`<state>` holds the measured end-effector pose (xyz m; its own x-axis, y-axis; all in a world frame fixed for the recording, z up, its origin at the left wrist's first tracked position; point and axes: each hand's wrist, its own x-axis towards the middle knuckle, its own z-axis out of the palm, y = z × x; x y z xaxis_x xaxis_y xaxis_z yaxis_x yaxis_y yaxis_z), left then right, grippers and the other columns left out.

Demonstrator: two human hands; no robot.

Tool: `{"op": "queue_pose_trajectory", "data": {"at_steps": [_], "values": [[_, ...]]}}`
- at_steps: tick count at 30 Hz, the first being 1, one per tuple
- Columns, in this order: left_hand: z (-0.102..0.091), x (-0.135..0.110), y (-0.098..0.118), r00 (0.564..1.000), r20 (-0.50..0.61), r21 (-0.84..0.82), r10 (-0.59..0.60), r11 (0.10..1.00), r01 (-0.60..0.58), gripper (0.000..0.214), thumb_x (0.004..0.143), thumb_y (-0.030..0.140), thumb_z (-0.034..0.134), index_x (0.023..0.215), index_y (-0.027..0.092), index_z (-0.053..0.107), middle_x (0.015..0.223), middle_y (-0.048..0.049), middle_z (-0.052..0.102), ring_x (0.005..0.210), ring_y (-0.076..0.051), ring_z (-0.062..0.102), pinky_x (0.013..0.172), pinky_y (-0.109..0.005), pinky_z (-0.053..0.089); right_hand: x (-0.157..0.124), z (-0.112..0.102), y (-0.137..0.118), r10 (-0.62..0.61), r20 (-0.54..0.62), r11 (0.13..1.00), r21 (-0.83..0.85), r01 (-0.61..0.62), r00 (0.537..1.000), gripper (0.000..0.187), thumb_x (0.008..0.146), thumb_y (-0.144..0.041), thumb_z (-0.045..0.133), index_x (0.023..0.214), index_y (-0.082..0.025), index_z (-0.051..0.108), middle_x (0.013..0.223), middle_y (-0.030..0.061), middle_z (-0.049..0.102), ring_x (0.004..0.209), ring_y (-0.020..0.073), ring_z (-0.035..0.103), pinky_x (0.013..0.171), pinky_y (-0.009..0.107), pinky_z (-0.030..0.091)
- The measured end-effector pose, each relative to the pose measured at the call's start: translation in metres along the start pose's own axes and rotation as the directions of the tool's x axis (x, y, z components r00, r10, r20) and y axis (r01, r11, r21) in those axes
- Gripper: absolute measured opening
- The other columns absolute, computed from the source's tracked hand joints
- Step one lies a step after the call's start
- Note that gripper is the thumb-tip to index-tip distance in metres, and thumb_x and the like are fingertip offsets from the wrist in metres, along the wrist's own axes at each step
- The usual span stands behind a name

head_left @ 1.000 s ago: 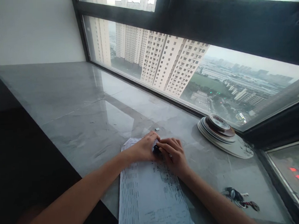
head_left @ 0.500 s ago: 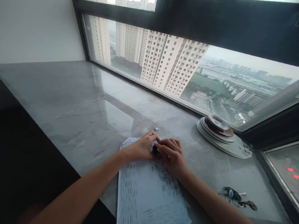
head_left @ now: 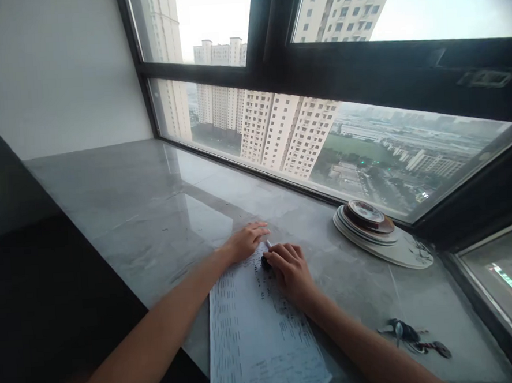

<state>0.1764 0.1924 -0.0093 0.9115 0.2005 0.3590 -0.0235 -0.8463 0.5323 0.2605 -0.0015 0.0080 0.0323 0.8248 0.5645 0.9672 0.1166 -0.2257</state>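
Observation:
A printed sheet of paper lies on the grey marble sill. My left hand rests flat on the sheet's far corner, fingers stretched out. My right hand is curled beside it on the paper, fingers closed over a small dark object with a pale tip showing between the two hands. I cannot make out what that object is.
A stack of round plates or discs sits by the window at the right. A bunch of keys lies near the right front. Black window frames border the sill at the back; a dark surface drops off at the left.
The view has tilted up, showing more window. My left hand has let go of the small object and now lies flat; the right hand stays closed on it.

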Motion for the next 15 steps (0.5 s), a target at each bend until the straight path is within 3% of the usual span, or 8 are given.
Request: {"op": "queue_pose_trajectory", "data": {"at_steps": [2, 5, 9, 12, 15], "values": [[0.006, 0.009, -0.004, 0.995, 0.097, 0.128, -0.004, 0.992, -0.008, 0.042, 0.099, 0.028, 0.043, 0.138, 0.019, 0.057, 0.154, -0.011, 0.047, 0.144, -0.024, 0.04, 0.119, -0.045, 0.033, 0.001, 0.0, 0.0, -0.013, -0.011, 1.0, 0.009, 0.013, 1.0, 0.023, 0.103, -0.017, 0.047, 0.115, -0.025, 0.065, 0.101, 0.0049, 0.068, 0.091, 0.0208, 0.056, 0.089, 0.04, 0.038], [0.005, 0.009, -0.007, 0.991, 0.122, 0.245, -0.062, 0.969, 0.03, 0.047, 0.101, 0.034, 0.042, 0.145, 0.02, 0.049, 0.153, -0.01, 0.049, 0.145, -0.025, 0.04, 0.121, -0.048, 0.029, 0.001, -0.001, 0.003, -0.042, -0.019, 0.999, 0.03, 0.043, 0.999, 0.024, 0.103, -0.018, 0.048, 0.118, -0.026, 0.065, 0.101, 0.0054, 0.068, 0.091, 0.0211, 0.058, 0.088, 0.04, 0.041], [-0.014, -0.013, -0.01, 0.978, -0.03, 0.394, -0.207, 0.897, 0.202, 0.042, 0.098, 0.03, 0.048, 0.138, 0.021, 0.055, 0.149, -0.0127, 0.053, 0.138, -0.029, 0.046, 0.118, -0.054, 0.029, 0.0, -0.003, 0.013, -0.001, -0.027, 0.988, 0.156, 0.005, 1.0, 0.027, 0.104, -0.024, 0.046, 0.124, -0.028, 0.063, 0.108, 0.0074, 0.068, 0.095, 0.0234, 0.06, 0.087, 0.041, 0.045], [-0.034, -0.03, -0.017, 0.91, -0.172, 0.448, -0.378, 0.792, 0.414, 0.038, 0.097, 0.025, 0.048, 0.133, 0.017, 0.059, 0.146, -0.0175, 0.054, 0.135, -0.032, 0.047, 0.115, -0.058, 0.03, 0.001, -0.006, 0.019, 0.015, -0.009, 0.962, 0.272, -0.012, 1.0, 0.028, 0.105, -0.028, 0.043, 0.126, -0.028, 0.063, 0.113, 0.0087, 0.067, 0.1, 0.0254, 0.06, 0.089, 0.043, 0.046], [-0.049, -0.033, -0.02, 0.835, -0.262, 0.433, -0.484, 0.714, 0.55, 0.036, 0.096, 0.022, 0.047, 0.129, 0.014, 0.06, 0.142, -0.0204, 0.055, 0.133, -0.033, 0.048, 0.114, -0.058, 0.031, 0.003, -0.009, 0.019, -0.051, 0.052, 0.959, 0.283, 0.034, 0.997, 0.032, 0.104, -0.031, 0.047, 0.133, -0.027, 0.058, 0.118, 0.0095, 0.066, 0.107, 0.0274, 0.059, 0.096, 0.048, 0.044]]}}
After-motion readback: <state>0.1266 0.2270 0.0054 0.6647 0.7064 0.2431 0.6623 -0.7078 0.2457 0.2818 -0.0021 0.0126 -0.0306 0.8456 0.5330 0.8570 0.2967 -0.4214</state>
